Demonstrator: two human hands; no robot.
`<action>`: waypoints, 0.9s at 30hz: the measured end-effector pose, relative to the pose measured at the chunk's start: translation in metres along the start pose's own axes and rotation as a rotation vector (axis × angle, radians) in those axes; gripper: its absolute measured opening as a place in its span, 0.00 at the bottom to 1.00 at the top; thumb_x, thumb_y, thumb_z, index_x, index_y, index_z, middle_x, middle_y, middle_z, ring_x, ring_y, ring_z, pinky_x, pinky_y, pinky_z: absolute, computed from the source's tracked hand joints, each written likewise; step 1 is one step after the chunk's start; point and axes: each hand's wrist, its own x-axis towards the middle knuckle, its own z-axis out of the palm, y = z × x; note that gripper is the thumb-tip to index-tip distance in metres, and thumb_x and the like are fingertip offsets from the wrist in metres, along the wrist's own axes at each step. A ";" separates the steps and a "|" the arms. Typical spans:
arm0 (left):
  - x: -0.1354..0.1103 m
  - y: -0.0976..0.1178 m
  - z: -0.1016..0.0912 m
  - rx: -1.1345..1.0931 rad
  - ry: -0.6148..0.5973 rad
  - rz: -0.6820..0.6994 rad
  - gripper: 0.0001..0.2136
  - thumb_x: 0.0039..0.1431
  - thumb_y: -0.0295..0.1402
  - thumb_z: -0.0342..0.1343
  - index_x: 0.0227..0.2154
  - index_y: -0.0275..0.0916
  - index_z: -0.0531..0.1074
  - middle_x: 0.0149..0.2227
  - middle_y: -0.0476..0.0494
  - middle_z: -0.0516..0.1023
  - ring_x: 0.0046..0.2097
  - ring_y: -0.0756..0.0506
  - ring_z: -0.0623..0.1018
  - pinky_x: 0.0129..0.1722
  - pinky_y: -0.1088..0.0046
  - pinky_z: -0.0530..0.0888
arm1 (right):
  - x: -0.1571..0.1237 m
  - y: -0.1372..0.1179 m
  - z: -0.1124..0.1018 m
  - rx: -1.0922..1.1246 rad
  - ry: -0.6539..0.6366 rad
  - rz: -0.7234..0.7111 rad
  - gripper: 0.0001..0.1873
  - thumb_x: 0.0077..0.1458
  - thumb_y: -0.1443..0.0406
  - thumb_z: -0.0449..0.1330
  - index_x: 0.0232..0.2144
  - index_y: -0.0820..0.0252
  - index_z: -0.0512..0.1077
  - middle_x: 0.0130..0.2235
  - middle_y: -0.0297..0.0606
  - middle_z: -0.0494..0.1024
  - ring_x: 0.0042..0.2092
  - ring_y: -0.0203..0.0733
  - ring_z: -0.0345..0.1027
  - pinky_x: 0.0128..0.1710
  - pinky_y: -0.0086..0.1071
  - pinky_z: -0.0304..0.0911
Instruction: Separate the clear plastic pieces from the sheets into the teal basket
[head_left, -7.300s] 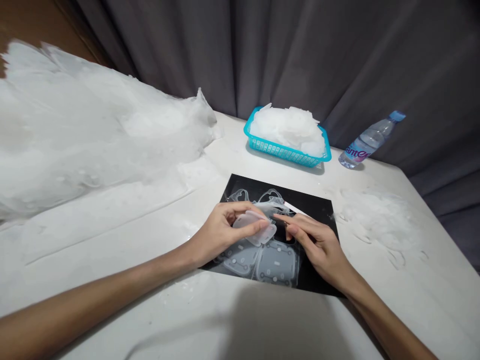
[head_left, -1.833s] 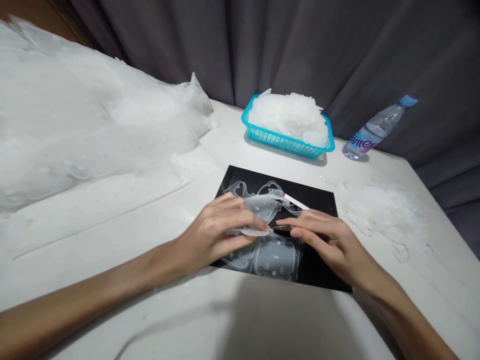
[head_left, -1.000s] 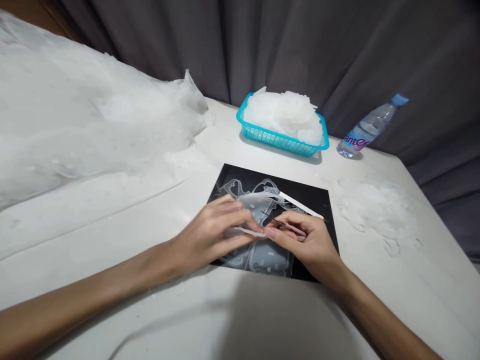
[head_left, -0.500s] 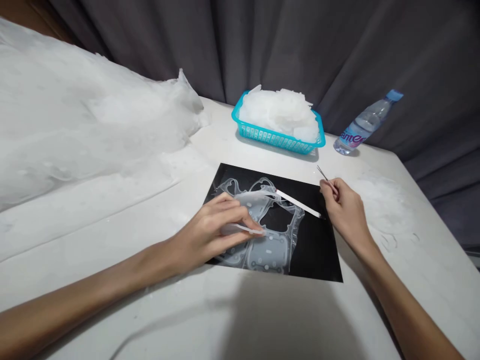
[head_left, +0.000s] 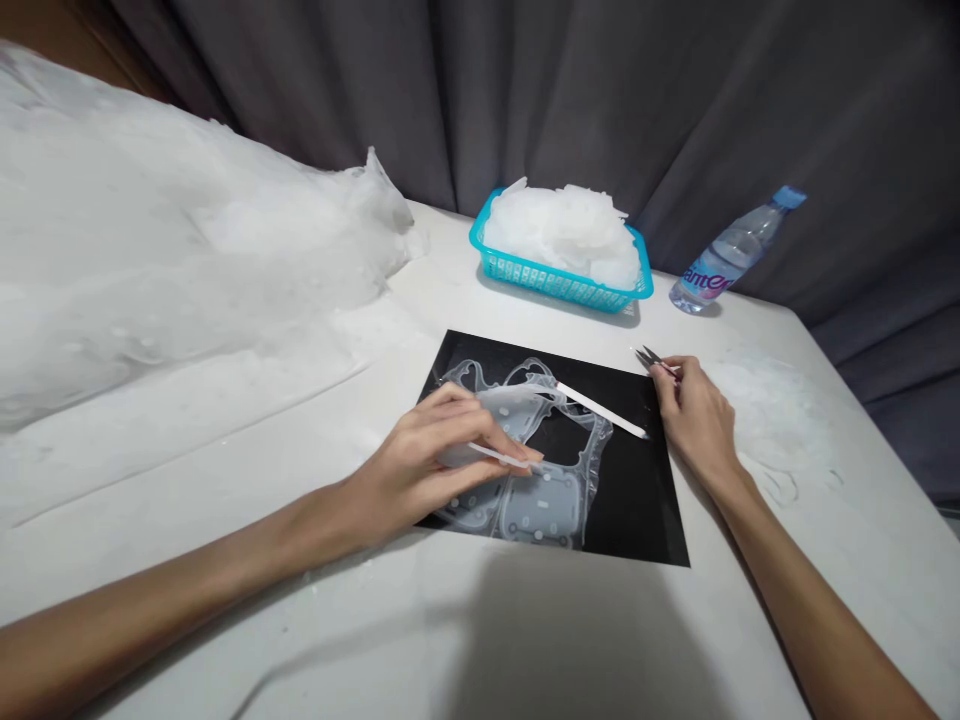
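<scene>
Over a black sheet (head_left: 634,520), my left hand (head_left: 439,450) pinches a thin, translucent sheet-like piece (head_left: 499,455) between thumb and fingers, its edge tilted up. Beneath it lie clear, frame-like moulded pieces (head_left: 541,505) with rounded panels and thin outer strips, partly hidden by that hand. My right hand (head_left: 697,415) is closed on small pointed snips (head_left: 654,360) at the sheet's right edge, the dark tips pointing away to the upper left and spread apart. A white stick-like tool (head_left: 602,410) lies across the sheet between both hands.
A turquoise basket (head_left: 562,288) heaped with translucent white pieces (head_left: 559,235) stands at the back. Right of it is a water bottle (head_left: 731,260). A large white plastic bag (head_left: 187,240) fills the left. Clear scraps (head_left: 780,420) lie beyond my right hand.
My right hand has lowered toward the table and turned slightly; the snips' tips now show wider apart. My left hand keeps its pinch on the translucent piece. The view has shifted slightly.
</scene>
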 end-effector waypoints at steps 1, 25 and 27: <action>0.000 0.000 0.000 0.001 0.010 0.010 0.03 0.69 0.27 0.61 0.41 0.43 0.77 0.45 0.48 0.88 0.39 0.46 0.84 0.45 0.64 0.70 | 0.000 0.001 0.001 0.006 0.021 -0.030 0.21 0.70 0.51 0.48 0.48 0.59 0.72 0.44 0.49 0.82 0.43 0.54 0.72 0.38 0.39 0.57; -0.010 -0.004 0.002 0.012 0.014 -0.024 0.06 0.70 0.28 0.61 0.47 0.44 0.76 0.46 0.49 0.87 0.41 0.47 0.80 0.46 0.67 0.70 | -0.002 -0.004 0.008 0.080 0.121 -0.186 0.30 0.69 0.45 0.51 0.47 0.58 0.83 0.41 0.46 0.79 0.45 0.54 0.66 0.45 0.44 0.62; -0.012 -0.005 0.002 0.014 0.020 -0.042 0.05 0.70 0.30 0.61 0.46 0.43 0.76 0.45 0.46 0.87 0.42 0.46 0.79 0.45 0.67 0.71 | -0.002 -0.004 0.008 0.079 0.117 -0.189 0.30 0.69 0.45 0.51 0.47 0.58 0.83 0.41 0.46 0.79 0.45 0.54 0.66 0.45 0.44 0.62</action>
